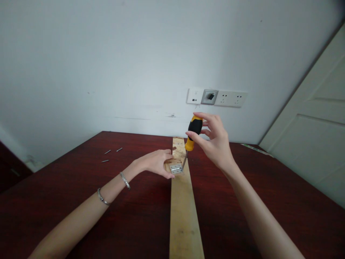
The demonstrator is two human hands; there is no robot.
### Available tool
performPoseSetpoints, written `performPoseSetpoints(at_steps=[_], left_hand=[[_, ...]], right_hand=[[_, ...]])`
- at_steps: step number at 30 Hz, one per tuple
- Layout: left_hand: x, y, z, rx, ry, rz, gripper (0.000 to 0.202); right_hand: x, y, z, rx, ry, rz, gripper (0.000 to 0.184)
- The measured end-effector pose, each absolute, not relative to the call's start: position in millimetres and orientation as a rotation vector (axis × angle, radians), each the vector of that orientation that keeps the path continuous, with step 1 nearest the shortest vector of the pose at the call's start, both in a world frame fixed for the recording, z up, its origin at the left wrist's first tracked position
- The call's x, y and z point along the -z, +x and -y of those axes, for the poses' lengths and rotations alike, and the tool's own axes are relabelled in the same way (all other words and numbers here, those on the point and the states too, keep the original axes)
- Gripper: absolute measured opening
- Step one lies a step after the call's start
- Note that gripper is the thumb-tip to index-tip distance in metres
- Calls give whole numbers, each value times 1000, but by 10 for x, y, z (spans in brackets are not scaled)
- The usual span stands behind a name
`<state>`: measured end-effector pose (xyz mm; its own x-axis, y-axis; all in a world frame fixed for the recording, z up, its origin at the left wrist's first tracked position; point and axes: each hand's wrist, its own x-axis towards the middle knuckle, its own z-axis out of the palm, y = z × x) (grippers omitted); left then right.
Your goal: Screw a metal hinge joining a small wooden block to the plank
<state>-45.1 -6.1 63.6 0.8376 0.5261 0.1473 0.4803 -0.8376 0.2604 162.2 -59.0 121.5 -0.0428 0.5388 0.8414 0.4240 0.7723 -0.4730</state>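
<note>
A long pale wooden plank (184, 212) lies lengthwise on the dark red table (81, 180). A small silver metal bracket (176, 168) sits on the plank. My left hand (155, 162) pinches the bracket's left edge and holds it against the wood. My right hand (214, 142) grips a screwdriver (193, 133) with a yellow and black handle. The tool stands nearly upright, and its tip rests on the right side of the bracket. Two bracelets circle my left forearm.
Three loose screws (111, 154) lie on the table at the far left. Wall sockets (217, 97) are mounted on the white wall behind the table. A white door (309, 126) stands to the right.
</note>
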Motion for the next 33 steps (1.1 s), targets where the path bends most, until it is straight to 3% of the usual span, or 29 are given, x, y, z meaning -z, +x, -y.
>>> performPoseSetpoints(at_steps=[14,19,25,33], left_hand=[[-566,-452,18,-311,2826,-776,44],[-556,-459,17,-335,2822,-787,45],[-546,-454,25,-317,2852,-820,44],[-506,-467,-14,-327,2836,-840,43]], right_hand=[[-1242,1620,611,-30,-830,1691,38],[-1231,1646,597,-131,-751,1731,39],[-1260,1657,587,46,-877,1786,40],[-1228,1644,574,5,-811,1781,46]])
